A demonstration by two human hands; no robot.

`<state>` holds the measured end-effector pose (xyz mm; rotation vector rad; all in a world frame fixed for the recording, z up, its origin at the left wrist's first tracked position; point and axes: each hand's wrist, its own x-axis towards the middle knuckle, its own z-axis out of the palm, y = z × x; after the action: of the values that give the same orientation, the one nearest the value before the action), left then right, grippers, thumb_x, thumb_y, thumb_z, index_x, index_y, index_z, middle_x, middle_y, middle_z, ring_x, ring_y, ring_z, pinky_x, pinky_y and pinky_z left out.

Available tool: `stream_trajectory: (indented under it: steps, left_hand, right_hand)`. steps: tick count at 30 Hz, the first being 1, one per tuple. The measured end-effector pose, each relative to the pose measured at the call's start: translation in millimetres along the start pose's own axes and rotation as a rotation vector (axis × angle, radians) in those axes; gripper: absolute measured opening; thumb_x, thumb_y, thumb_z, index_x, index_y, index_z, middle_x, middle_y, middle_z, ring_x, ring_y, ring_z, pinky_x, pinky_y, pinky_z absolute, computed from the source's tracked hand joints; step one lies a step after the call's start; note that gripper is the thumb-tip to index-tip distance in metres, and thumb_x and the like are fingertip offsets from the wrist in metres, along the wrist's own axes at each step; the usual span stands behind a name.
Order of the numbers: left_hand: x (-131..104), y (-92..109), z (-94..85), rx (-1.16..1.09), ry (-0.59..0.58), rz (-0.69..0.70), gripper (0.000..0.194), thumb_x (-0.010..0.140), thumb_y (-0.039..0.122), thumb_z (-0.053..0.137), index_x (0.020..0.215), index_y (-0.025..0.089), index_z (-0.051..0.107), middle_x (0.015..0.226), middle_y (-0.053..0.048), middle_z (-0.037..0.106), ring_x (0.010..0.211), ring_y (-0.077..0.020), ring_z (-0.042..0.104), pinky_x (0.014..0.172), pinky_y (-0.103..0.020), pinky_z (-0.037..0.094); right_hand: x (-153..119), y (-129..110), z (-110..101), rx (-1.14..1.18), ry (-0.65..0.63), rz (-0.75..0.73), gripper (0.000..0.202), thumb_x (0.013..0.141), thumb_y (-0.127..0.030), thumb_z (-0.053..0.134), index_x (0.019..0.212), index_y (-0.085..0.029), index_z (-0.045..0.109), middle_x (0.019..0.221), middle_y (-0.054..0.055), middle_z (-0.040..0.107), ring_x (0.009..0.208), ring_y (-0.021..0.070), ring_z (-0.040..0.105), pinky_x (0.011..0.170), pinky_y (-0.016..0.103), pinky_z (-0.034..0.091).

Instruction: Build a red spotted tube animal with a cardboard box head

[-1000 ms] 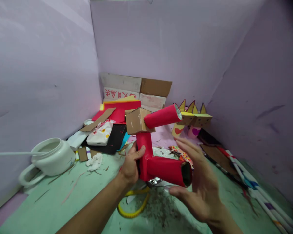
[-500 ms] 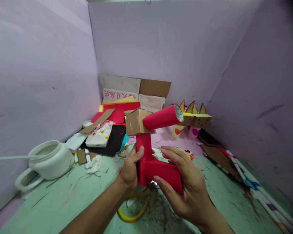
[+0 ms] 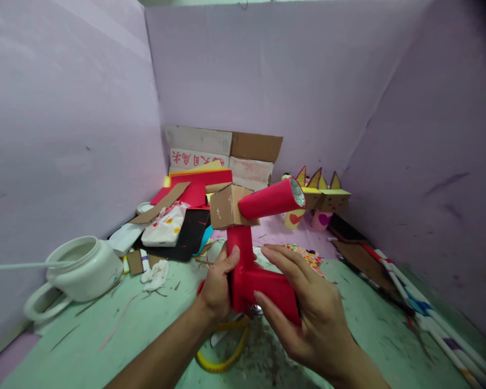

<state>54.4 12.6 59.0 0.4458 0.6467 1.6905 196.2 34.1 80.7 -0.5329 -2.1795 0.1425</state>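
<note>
My left hand is wrapped around the lower part of an upright red paper tube, thumb in front. A second red tube sticks out sideways from its base. My right hand grips this side tube near its outer end, fingers above and thumb along the front. On top of the upright tube sits a small brown cardboard box. From the box another red tube slants up to the right, its open end showing a pale lining. Below the hands lies a yellow loop-shaped handle by a shiny metal part, partly hidden.
A white pot with a stick in it stands at left. Coloured paper, a tissue pack and folded cardboard lie behind. Cardboard figures stand back right, near striped rods. Purple walls enclose the table.
The red tube piece has dropped very slightly, and its side tube's outer end has shifted a little left together with my right hand. Both hands keep their hold.
</note>
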Motion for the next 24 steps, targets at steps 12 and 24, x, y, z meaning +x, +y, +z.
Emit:
stream_trajectory:
  steps: [12,24]
  left_hand:
    - [-0.4,-0.3,0.0,-0.01,0.013,-0.011,0.027,0.073,0.026,0.067,0.097,0.017,0.061,0.082,-0.006,0.07,0.083,-0.0239,0.066,0.075,-0.034,0.052]
    - [2.7,2.7,-0.9,0.033,0.019,0.026,0.019,0.076,0.027,0.063,0.091,0.015,0.062,0.072,-0.005,0.069,0.074,-0.0227,0.067,0.074,-0.036,0.053]
  right_hand:
    - [1.0,-3.3,-1.3,-0.039,-0.025,0.001,0.053,0.077,-0.024,0.057,0.129,-0.019,0.044,0.122,0.013,0.055,0.109,0.0251,0.055,0.085,0.039,0.051]
    - [0.6,-8.6,-9.6,0.07,-0.018,0.063,0.075,0.078,-0.049,0.058,0.139,-0.018,0.028,0.134,0.015,0.045,0.121,0.0331,0.046,0.095,0.05,0.043]
